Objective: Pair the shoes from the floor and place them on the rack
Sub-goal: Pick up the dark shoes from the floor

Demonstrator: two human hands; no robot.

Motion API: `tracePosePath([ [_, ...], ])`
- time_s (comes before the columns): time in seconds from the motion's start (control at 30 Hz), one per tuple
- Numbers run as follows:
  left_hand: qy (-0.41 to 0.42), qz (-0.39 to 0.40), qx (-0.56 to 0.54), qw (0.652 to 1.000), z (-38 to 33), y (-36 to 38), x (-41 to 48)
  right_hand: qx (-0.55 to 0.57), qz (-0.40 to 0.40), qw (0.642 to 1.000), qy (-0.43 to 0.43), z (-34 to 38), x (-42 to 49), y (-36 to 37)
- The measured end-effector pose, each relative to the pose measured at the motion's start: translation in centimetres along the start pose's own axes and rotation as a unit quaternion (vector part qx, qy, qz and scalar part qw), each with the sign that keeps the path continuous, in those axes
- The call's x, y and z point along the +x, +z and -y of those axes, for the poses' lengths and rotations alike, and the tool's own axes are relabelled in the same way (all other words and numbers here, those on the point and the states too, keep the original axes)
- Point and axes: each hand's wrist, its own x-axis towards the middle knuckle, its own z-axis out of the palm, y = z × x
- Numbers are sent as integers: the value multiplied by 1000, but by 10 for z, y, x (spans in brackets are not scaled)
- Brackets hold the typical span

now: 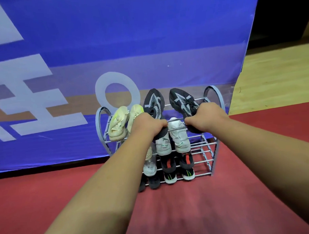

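We grip one dark grey sneaker by the heel in our left hand (148, 125) and its mate (182, 102) in our right hand (206, 114), fingers closed, toes pointing back, to seat them together on the shoe rack's (214, 149) top tier beside the cream pair (117, 123)

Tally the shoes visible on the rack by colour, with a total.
Cream shoes: 2, top shelf, left.
Dark grey shoes: 2, top shelf, one under the left hand, one under the right hand.
White shoes: 3, lower down.
Black shoes with white soles: 2.
Plain black shoes: 2, bottom left, partly hidden.
Total: 11
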Motion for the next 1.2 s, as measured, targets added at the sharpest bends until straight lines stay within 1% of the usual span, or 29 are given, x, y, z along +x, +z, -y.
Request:
tracePosePath([
  [0.27,17,-17,66,998,2,41,64,33,6,999,18,14,62,40],
  [0.53,46,-27,142,988,23,86,77,-5,36,999,27,8,78,81],
  [0.63,62,-35,156,985,28,93,76,-33,14,999,19,3,71,95],
  [0.73,62,-35,148,986,29,91,77,-39,-2,999,5,3,68,99],
  [0.9,69,-36,135,988,26,85,73,6,17,1000,19,4,74,93],
  [1.03,59,-60,107,991,39,86,73,39,7,999,22,-7,77,111],
  [1.13,70,-77,86,991,46,89,73,75,0,997,-2,-15,82,118],
  [1.2,78,-51,68,993,42,84,69,86,12,996,-8,-17,80,113],
])
